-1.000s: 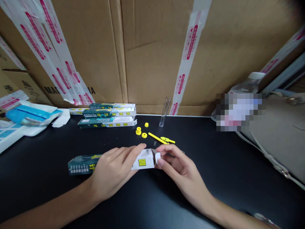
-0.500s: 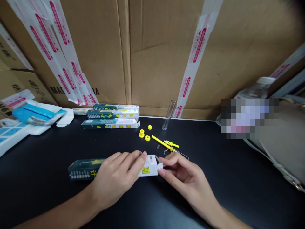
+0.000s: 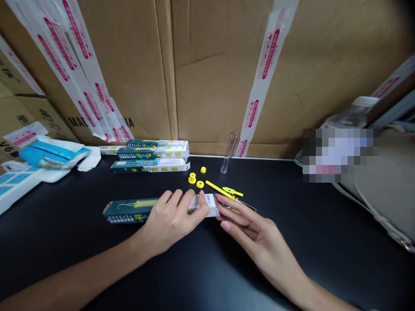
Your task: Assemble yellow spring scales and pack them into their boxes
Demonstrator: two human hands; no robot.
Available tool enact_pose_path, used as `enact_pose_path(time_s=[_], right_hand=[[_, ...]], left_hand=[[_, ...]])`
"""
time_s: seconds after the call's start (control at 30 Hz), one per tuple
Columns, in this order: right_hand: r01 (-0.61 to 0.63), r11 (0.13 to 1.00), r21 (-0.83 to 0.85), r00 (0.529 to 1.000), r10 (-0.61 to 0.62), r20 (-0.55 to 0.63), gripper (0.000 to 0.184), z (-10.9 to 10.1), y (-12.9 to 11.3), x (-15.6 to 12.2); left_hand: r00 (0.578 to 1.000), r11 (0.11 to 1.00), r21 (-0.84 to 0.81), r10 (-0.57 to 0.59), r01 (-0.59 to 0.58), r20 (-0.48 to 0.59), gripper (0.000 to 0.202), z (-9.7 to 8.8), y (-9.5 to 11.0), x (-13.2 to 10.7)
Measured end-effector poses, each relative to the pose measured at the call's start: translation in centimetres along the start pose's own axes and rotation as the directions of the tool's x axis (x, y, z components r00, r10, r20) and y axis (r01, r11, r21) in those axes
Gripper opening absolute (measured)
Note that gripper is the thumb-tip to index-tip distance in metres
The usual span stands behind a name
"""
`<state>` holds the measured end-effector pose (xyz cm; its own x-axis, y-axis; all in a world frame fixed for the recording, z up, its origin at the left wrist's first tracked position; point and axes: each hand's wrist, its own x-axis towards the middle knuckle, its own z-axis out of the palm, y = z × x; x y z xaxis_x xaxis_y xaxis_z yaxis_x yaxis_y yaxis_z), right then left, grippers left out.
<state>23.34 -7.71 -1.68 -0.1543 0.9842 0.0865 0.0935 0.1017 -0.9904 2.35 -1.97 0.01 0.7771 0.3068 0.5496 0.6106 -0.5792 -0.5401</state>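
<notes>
A long green and white carton (image 3: 129, 210) lies flat on the black table (image 3: 324, 233). My left hand (image 3: 171, 220) rests over its right half, fingers curled round the box. My right hand (image 3: 246, 224) sits at the carton's white right end, fingers stretched out and touching the end flap. Just beyond the fingertips lie a yellow rod (image 3: 218, 189), a yellow clip piece (image 3: 232, 190), a thin metal wire hook (image 3: 248, 205) and three small yellow rings (image 3: 196, 177).
Three more green and white cartons (image 3: 151, 154) are stacked at the back by the cardboard wall. A clear plastic tube (image 3: 228, 152) leans against that wall. Blue and white packets (image 3: 45, 157) lie at the far left. A plastic bottle (image 3: 353, 113) and a beige bag (image 3: 385, 185) are at the right.
The carton has been pushed away from me and turned flat, with its end flap folded in. Both hands moved forward with it, and my right fingers have straightened out.
</notes>
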Motion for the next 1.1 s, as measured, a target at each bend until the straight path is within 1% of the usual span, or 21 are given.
enact_pose_path(time_s=[0.07, 0.17, 0.3, 0.4, 0.47, 0.57, 0.63, 0.7, 0.77, 0.87, 0.93, 1.0, 1.1], right_hand=[[-0.048, 0.999, 0.02, 0.999, 0.047, 0.01, 0.039, 0.3, -0.1, -0.1], [-0.065, 0.998, 0.021, 0.998, 0.065, 0.02, 0.036, 0.5, -0.2, -0.3], [-0.009, 1.0, 0.024, 0.999, 0.008, 0.043, 0.035, 0.7, -0.2, -0.5], [0.048, 0.999, -0.026, 0.999, -0.047, 0.02, 0.032, 0.6, -0.4, -0.5], [0.046, 0.998, -0.046, 0.999, -0.045, 0.015, 0.032, 0.6, -0.5, -0.3], [0.009, 0.999, -0.037, 0.999, -0.007, 0.053, 0.037, 0.6, -0.6, -0.2], [0.012, 0.998, -0.06, 0.998, -0.008, 0.064, 0.039, 0.6, -0.6, -0.2], [0.048, 0.991, -0.127, 0.997, -0.04, 0.065, 0.04, 0.7, -0.6, -0.2], [0.12, 0.967, -0.225, 0.992, -0.108, 0.066, 0.041, 0.7, -0.7, -0.3], [0.26, 0.9, -0.35, 0.965, -0.254, 0.064, 0.044, 0.6, -1.0, -0.2], [0.316, 0.865, -0.389, 0.947, -0.314, 0.07, 0.045, 0.5, -1.2, -0.2], [0.329, 0.85, -0.412, 0.942, -0.329, 0.074, 0.044, 0.4, -1.2, -0.1], [0.298, 0.852, -0.431, 0.952, -0.297, 0.072, 0.042, 0.3, -0.8, 0.1]], left_hand=[[1.0, 1.0, 0.009, -0.01, 0.01, 0.015, 0.018, 0.0, 0.0, 0.1], [0.998, 1.0, 0.019, -0.02, 0.019, 0.051, 0.019, -0.1, 0.1, 0.1], [0.996, 1.0, 0.021, -0.025, 0.023, 0.091, 0.022, -0.1, 0.2, 0.1], [0.993, 1.0, 0.023, -0.024, 0.022, 0.112, 0.025, -0.1, 0.2, -0.1], [0.992, 0.999, 0.026, -0.027, 0.024, 0.126, 0.027, -0.2, 0.2, -0.3], [0.99, 0.999, 0.033, -0.029, 0.025, 0.14, 0.028, -0.3, 0.2, -0.5], [0.99, 0.999, 0.026, -0.024, 0.02, 0.142, 0.029, -0.4, 0.2, -0.6], [0.991, 1.0, 0.007, -0.017, 0.016, 0.132, 0.03, -0.3, 0.2, -0.7], [0.993, 1.0, -0.014, -0.009, 0.011, 0.118, 0.03, -0.1, 0.0, -0.8], [0.996, 0.998, -0.055, 0.021, -0.017, 0.082, 0.032, 0.3, -0.4, -0.9], [0.997, 0.994, -0.106, 0.039, -0.033, 0.059, 0.029, 0.6, -0.5, -0.9], [0.998, 0.986, -0.164, 0.03, -0.022, 0.052, 0.025, 0.7, -0.6, -0.9], [0.998, 0.978, -0.208, -0.01, 0.022, 0.058, 0.024, 0.7, -0.8, -0.9]])
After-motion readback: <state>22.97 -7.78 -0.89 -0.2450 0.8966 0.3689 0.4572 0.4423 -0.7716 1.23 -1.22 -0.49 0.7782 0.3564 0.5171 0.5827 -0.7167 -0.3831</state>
